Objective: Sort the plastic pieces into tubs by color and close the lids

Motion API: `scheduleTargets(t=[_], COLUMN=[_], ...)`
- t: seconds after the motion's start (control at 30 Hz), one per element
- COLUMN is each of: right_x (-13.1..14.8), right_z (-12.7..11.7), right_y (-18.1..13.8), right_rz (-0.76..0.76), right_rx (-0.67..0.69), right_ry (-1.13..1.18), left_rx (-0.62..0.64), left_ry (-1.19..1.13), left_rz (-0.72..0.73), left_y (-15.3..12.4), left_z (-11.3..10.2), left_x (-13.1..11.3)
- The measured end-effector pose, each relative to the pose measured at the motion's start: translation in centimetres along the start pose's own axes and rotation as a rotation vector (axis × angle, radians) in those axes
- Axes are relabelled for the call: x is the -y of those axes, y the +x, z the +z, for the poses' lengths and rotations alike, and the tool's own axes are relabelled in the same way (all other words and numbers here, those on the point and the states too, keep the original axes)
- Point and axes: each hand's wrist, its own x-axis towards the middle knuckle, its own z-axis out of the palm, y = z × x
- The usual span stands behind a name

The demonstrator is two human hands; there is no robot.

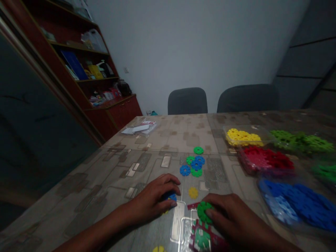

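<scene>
Low over the table, my left hand [163, 191] curls around a blue notched disc [171, 198]; a bit of yellow shows under the fingers. My right hand [223, 210] pinches a green notched disc [204, 212] between thumb and fingers, tilted up. Just below it lie dark red notched pieces [193, 235] with another green disc [202, 240] among them, partly hidden by my right hand. Between the hands and slightly farther off rests a yellow disc [193, 192]. Beyond is a loose group of blue discs [185, 170] and green discs [198, 150].
At right stand clear tubs of yellow pieces [241, 136], red pieces [265, 158] and blue pieces [301, 201], with light green pieces [301, 140] behind. Plastic packets [140, 128] lie far left on the patterned table [94, 182]. Two grey chairs [187, 100] stand at the far edge.
</scene>
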Motion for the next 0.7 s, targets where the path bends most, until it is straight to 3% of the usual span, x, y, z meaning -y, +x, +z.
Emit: scheduleTargets(t=[0.1,0.33,0.47,0.7], right_x=[0.2,0.9,0.1,-1.6], right_z=[0.2,0.4,1.0,3.3], right_y=[0.0,0.2,0.2,-0.2], right_rz=[0.034,-0.082,-0.057,0.016], right_rx=[-0.017,0.143,0.176,0.070], right_ry=[-0.082,-0.081,-0.184,-0.254], left_rx=[-0.011,-0.036,-0.026,-0.084], left_ry=[0.006,-0.006,-0.020,-0.296], left_rz=[0.012,0.027,0.032,-0.045], left_y=[0.1,0.2,0.2,0.6], left_z=[0.1,0.2,0.1,-0.3], left_x=[0.2,0.2,0.0,1.2])
